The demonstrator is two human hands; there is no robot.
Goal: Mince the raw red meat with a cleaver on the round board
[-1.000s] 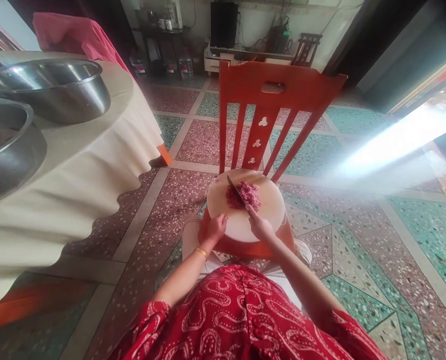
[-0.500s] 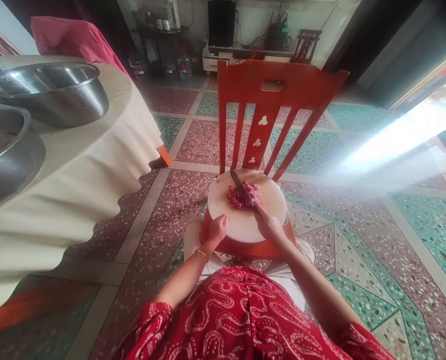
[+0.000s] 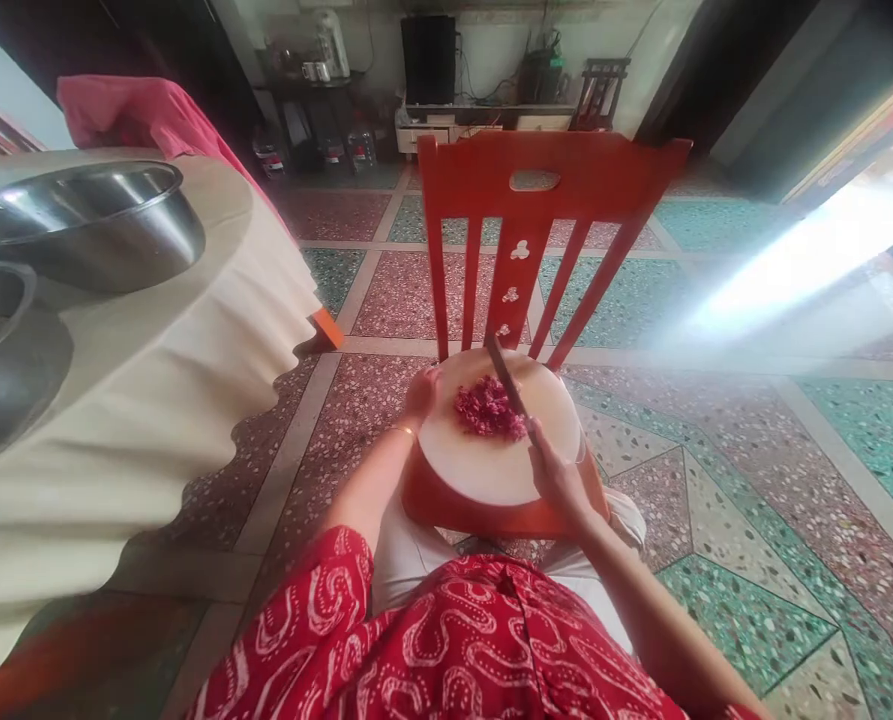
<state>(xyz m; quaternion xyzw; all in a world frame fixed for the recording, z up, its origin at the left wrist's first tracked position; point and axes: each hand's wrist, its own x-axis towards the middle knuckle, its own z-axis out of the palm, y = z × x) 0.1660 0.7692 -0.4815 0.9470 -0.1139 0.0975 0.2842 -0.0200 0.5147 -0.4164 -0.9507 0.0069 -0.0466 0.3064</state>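
A round pale cutting board [image 3: 483, 478] lies on the seat of a red wooden chair [image 3: 551, 205] between my knees. Chopped reddish meat [image 3: 489, 407] is heaped near the board's middle. My right hand [image 3: 558, 475] is closed round the handle of a kitchen knife [image 3: 507, 378]. The narrow blade points away from me, over the right side of the meat. At the board's left edge, my left hand [image 3: 422, 395] curls round the rim; its fingertips are partly hidden.
On the left, a table with a cream cloth [image 3: 213, 290] bears two steel basins [image 3: 138, 240]. A pink cloth [image 3: 131, 110] hangs behind it. Farther back stand a low cabinet [image 3: 423, 138] and a dark screen [image 3: 429, 60]. Bright light falls from the right.
My left hand has moved from the board's near left side up to its left edge. The knife has shifted right, off the middle of the meat. The view has tilted slightly.
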